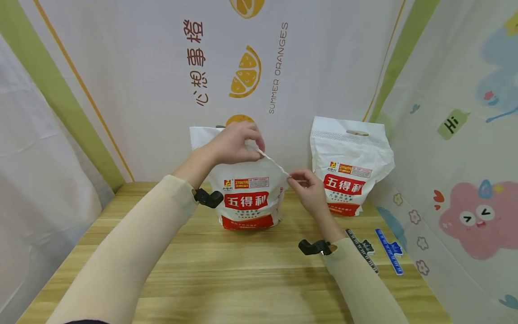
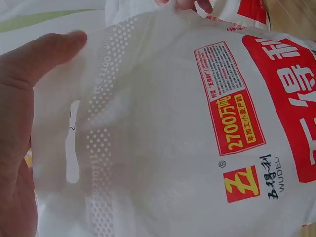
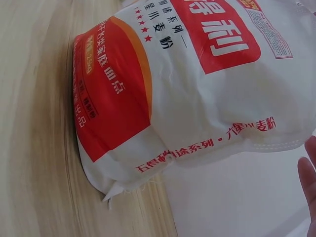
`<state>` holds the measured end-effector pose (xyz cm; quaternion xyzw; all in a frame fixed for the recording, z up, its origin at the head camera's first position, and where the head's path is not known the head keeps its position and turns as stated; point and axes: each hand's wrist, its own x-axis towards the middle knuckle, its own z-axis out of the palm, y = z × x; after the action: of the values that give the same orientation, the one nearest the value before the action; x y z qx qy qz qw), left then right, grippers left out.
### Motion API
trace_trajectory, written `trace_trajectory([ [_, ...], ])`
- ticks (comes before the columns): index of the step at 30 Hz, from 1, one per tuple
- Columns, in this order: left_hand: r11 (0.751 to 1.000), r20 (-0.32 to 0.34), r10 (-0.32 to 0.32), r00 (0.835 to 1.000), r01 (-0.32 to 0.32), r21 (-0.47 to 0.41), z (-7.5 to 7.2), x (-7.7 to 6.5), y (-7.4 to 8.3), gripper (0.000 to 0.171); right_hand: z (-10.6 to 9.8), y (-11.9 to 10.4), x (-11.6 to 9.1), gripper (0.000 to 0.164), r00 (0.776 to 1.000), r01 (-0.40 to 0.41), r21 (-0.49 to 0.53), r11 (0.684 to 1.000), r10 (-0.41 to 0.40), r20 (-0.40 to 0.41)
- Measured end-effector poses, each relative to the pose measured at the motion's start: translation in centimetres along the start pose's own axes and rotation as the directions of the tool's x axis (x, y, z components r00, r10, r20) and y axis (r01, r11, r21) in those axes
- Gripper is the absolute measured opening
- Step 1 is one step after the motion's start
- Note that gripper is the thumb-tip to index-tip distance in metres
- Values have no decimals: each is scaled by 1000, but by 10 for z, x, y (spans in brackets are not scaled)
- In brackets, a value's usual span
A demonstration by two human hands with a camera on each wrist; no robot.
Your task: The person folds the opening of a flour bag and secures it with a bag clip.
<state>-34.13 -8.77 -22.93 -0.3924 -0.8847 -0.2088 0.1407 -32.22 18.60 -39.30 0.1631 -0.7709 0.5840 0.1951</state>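
Note:
A white flour bag (image 1: 245, 200) with a red and white label stands upright on the table, its top stretched toward the right. My left hand (image 1: 238, 143) pinches the bag's top edge; in the left wrist view the thumb (image 2: 64, 47) lies over the rim near the slot-shaped carry hole (image 2: 73, 143). At the right end of that edge, my right hand (image 1: 310, 191) pinches the top corner between thumb and fingers. The bag's lower side and red base (image 3: 113, 89) fill the right wrist view, with right fingertips (image 3: 308, 177) at its edge.
A second, matching flour bag (image 1: 344, 157) stands behind and right of my right hand. A black long clip (image 1: 361, 249) and a blue long clip (image 1: 390, 252) lie at the right of the wooden table (image 1: 226, 279). Printed curtains (image 1: 154, 90) hang behind and on both sides.

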Motion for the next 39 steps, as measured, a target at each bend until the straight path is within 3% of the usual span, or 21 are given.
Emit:
trace_trajectory([
  [5, 998, 30, -21, 999, 19, 53, 1, -5, -2, 26, 2, -1, 0, 22, 999, -9, 9, 1000, 8, 53],
  [8, 996, 26, -21, 999, 18, 91, 3, -8, -5, 28, 4, 1, 0, 25, 997, -21, 9, 1000, 21, 79],
  [15, 980, 45, -1, 999, -8, 201, 5, -10, -7, 23, 8, 2, 2, 26, 993, -44, 1, 999, 44, 111],
  [22, 959, 60, 2, 998, -19, 283, 6, -10, -8, 13, 18, 4, 10, 29, 988, -72, 57, 996, 63, 142],
  [27, 958, 49, -2, 999, -12, 285, 10, -7, -10, 6, 24, 6, 13, 27, 989, -78, 112, 991, 63, 135],
  [35, 967, 67, -58, 996, 40, 251, 14, -6, -11, 6, 31, 7, 14, 22, 994, -98, 111, 989, 92, 59],
  [39, 966, 60, -57, 997, 40, 256, 14, -5, -12, 7, 34, 9, 13, 21, 997, -71, 104, 992, 69, 25],
])
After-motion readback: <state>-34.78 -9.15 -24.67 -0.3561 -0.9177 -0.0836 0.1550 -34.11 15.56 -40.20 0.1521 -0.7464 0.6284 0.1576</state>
